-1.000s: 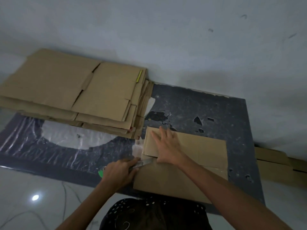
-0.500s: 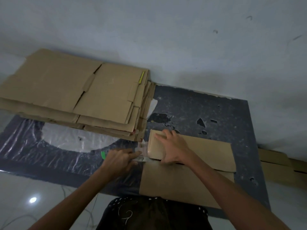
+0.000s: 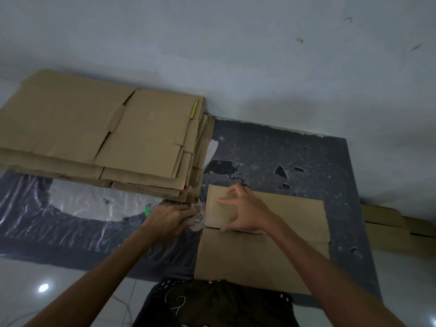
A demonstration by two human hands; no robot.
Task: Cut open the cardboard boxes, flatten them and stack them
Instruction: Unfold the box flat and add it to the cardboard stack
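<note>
nearest, the plain brown cardboard box (image 3: 254, 258) lies on the dark speckled floor mat (image 3: 306, 161) just ahead of the person's lap. its two top flaps meet in a seam across the middle.

half a second ago the right hand (image 3: 247, 214) lay flat on the far flap, pressing it down. now it has lifted into an open arch, fingers spread and bent, gripping nothing, with the thumb tip down at the seam.

the left hand (image 3: 171, 219) was working at the seam's left end a second ago and has drawn just off the box's left edge. its fingers curl round what seems to be a green-tipped cutter (image 3: 147, 210), though the dim, blurred view hides any blade. a crumple of clear tape (image 3: 198, 218) sits between that hand and the box.

my reading is that the cut on this seam is done and the tape is coming away, so the flaps can be opened next and the box pressed flat.

further off to the left, the tall stack of flattened brown cardboard (image 3: 94, 133) rests on the mat against the pale wall (image 3: 236, 55), ready for this one. a thin yellow strip (image 3: 194, 108) lies along its top right edge.

far right, more brown cardboard (image 3: 387, 223) lies by the wall.

no brand, label or writing can be read on any of it.
</note>
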